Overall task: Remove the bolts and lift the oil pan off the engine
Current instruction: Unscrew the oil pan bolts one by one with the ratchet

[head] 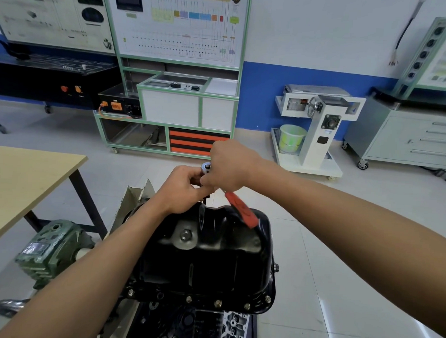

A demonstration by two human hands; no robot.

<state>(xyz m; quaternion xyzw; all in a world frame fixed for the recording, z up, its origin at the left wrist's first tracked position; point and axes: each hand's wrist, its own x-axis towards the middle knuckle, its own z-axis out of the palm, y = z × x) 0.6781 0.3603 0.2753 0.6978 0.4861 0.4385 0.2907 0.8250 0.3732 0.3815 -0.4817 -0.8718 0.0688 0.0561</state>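
The black oil pan [213, 257] sits on top of the upturned engine [206, 325], with several bolts [217, 302] along its near flange and a drain plug [185, 235] on its top. Above the pan's far edge both hands meet on a ratchet wrench with a chrome head [206, 167] and a red handle [240, 210]. My right hand [232, 166] grips the wrench just below the head. My left hand [183, 190] pinches the part under the head; the socket and the bolt there are hidden by my fingers.
A wooden table [26, 182] stands at the left, with a green gearbox [52, 246] beside the engine stand. Across the tiled floor are a green-framed training bench [173, 104], a white machine stand [317, 129] with a green bucket [291, 137], and a grey drawer cabinet [405, 134].
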